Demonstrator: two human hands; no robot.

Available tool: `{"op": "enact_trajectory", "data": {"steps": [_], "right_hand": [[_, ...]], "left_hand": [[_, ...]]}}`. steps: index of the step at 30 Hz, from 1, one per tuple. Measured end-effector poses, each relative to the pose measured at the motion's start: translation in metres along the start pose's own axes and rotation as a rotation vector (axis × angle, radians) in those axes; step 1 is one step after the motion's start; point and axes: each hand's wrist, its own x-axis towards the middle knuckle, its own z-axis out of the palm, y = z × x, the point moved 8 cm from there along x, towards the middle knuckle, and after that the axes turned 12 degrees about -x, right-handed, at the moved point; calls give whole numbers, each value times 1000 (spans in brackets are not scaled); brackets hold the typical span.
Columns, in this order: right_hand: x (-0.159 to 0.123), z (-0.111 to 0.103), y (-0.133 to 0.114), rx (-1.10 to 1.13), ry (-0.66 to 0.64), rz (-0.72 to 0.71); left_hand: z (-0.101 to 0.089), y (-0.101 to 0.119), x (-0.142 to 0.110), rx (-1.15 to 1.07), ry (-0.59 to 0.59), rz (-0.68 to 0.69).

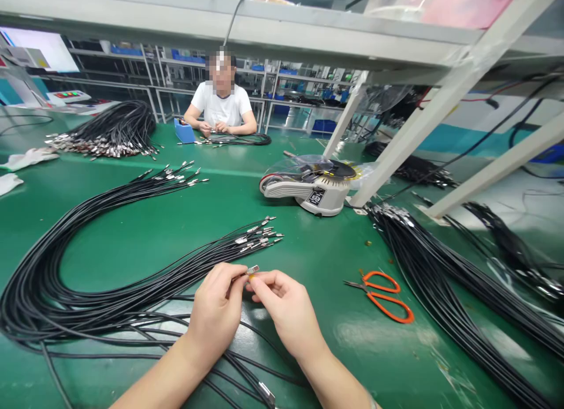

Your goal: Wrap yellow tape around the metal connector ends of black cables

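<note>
My left hand is closed in a pinch on the end of a thin black cable with a small metal connector at its tip. My right hand is closed too, its thumb and forefinger pressed on the same connector from the right. Both hands hover just above the green table. A large looped bundle of black cables lies to the left, its metal-tipped ends fanning out just beyond my fingers.
Orange-handled scissors lie to the right of my hands. A tape dispenser machine stands behind them. More cable bundles lie at the right and far left. A person in a white shirt works across the table. White frame struts slant down at the right.
</note>
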Motion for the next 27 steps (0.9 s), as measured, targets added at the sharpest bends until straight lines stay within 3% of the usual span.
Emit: {"op": "enact_trajectory", "data": {"steps": [13,27], "right_hand": [[2,1,6,-2,1,48],[3,1,3,-25,1,53]], "left_hand": [[0,10,-3,-27,-25,130],[0,13,-3,-7,-27,158]]}}
